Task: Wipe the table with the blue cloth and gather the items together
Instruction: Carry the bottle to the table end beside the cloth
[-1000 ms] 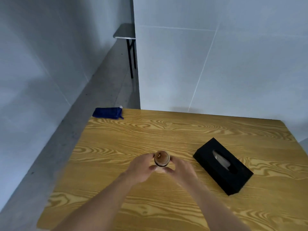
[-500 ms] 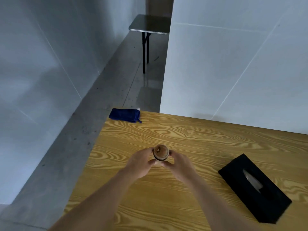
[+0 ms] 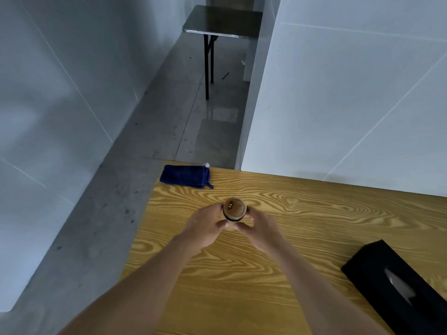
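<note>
Wood-grain table point(image 3: 302, 238), and both hands cup a small brown jar point(image 3: 234, 209) near its left edge: left hand point(image 3: 205, 228) and right hand point(image 3: 262, 229) curled round it; blue cloth point(image 3: 185, 176) folded on the far left corner, black tissue box point(image 3: 399, 286) at the right edge

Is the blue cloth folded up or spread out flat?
Folded up. The blue cloth lies as a small thick bundle at the table corner, untouched.
</note>
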